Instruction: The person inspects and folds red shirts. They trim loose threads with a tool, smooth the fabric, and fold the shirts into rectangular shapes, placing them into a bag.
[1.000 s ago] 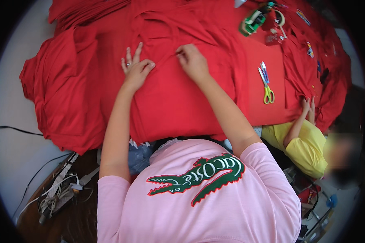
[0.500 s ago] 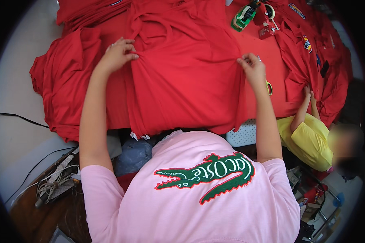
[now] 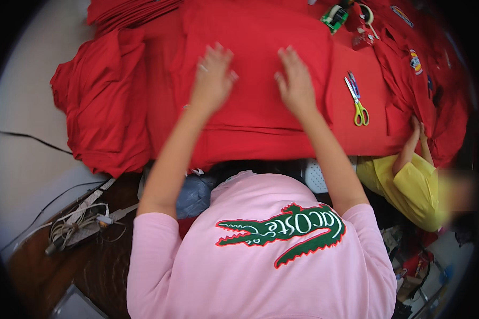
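A red T-shirt (image 3: 255, 69) lies spread flat over the red-covered table in front of me, with a few creases near its lower edge. Over its left part is my left hand (image 3: 213, 80), fingers stretched out and slightly blurred, a ring on one finger. My right hand (image 3: 297, 85) is over the right part, also open with fingers extended. Both palms face down at the cloth; neither hand grips it. To the right of the shirt lie yellow-handled scissors (image 3: 360, 109) beside a small blue tool (image 3: 353, 84).
Heaped red garments (image 3: 104, 101) hang over the left table edge, and a folded red stack (image 3: 127, 13) sits behind. Tape dispensers (image 3: 335, 18) stand at the back right. A co-worker in a yellow shirt (image 3: 410, 186) handles red garments (image 3: 442, 106) at right. Cables (image 3: 80, 218) lie lower left.
Both hands have let go of the shirt's sides and moved inward over it, fingers opening. The shirt's bunched folds have flattened. The scissors now show fully.
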`<action>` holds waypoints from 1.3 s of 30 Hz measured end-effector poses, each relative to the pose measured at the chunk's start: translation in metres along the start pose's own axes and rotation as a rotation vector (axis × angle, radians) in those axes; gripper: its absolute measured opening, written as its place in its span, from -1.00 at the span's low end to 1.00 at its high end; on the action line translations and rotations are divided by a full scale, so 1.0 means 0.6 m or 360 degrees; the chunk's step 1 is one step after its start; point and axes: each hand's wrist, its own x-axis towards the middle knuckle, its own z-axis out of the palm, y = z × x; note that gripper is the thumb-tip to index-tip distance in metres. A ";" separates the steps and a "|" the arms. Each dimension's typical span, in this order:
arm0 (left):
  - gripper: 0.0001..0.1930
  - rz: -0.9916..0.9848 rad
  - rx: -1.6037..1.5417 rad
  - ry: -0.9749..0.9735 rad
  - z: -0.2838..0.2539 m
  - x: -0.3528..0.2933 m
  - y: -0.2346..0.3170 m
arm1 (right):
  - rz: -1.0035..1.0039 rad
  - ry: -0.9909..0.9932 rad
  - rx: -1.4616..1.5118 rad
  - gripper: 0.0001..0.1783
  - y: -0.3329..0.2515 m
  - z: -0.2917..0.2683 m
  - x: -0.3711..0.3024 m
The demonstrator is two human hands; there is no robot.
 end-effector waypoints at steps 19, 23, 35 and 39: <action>-0.42 -0.0926 0.0210 0.0072 -0.097 -0.395 -0.036 | 0.0035 -0.0414 -0.0198 -0.44 -0.005 -0.054 -0.169; -0.80 -0.0793 -0.0243 0.0211 -0.073 -0.365 0.049 | -0.0352 -0.0588 0.0295 -0.47 -0.139 0.071 -0.120; -0.58 -0.0532 -0.0711 0.0223 0.027 -0.222 0.111 | 0.0376 -0.0702 0.0944 -0.80 -0.196 0.117 0.055; -0.52 -0.0770 -0.1015 -0.0114 0.019 -0.121 0.117 | 0.0717 -0.0635 0.1922 -0.89 -0.220 -0.113 0.173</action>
